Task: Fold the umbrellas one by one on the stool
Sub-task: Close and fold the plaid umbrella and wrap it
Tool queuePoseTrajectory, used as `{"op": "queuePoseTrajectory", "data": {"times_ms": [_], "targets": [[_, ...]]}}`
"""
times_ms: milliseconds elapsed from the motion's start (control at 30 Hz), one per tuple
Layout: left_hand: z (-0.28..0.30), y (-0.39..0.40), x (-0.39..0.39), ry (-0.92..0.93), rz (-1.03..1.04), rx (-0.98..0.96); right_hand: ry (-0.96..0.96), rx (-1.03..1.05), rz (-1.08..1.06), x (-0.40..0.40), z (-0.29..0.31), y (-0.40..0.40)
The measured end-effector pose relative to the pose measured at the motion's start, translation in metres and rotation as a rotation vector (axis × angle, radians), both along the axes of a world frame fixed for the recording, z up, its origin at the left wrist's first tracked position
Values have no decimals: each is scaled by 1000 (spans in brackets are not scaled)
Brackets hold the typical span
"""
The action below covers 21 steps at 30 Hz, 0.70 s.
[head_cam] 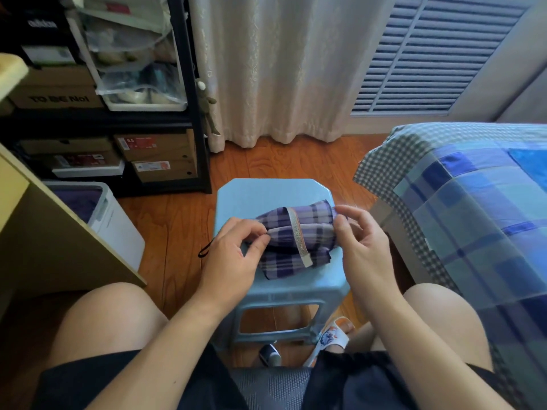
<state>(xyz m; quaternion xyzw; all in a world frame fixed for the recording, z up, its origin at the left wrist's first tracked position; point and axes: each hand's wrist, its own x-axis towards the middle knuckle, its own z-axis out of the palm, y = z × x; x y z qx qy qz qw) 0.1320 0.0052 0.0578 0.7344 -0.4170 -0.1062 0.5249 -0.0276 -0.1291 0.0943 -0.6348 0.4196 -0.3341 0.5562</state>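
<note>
A purple plaid folding umbrella (299, 232) lies collapsed across the light blue plastic stool (266, 193), its cloth loosely gathered. A beige closing strap (298, 236) runs over its middle and hangs toward me. My left hand (233, 255) pinches the cloth at the umbrella's left end, where a black wrist loop (206, 249) sticks out over the stool's edge. My right hand (364, 247) holds the right end, fingers curled round the cloth.
A bed with a blue checked cover (473, 208) stands close on the right. At left are a black shelf of shoe boxes (142, 155), a white bin (109, 214) and a wooden desk side (50, 232). Curtains hang behind the stool. My knees flank it.
</note>
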Motion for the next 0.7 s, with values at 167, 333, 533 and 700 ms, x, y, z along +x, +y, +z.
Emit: {"op": "queuePoseTrajectory", "data": {"times_ms": [167,333,533,700], "targets": [[-3,4,-7,37,11,33,-20,-20,95,-7,1,2],[-7,9,-5,19,108,120,-12,-54,24,-7,3,4],[-9,5,-11,-37,74,60,34,-116,13,-6,8,7],[-5,4,-12,-108,114,-14,20,-43,-15,-7,6,10]]}}
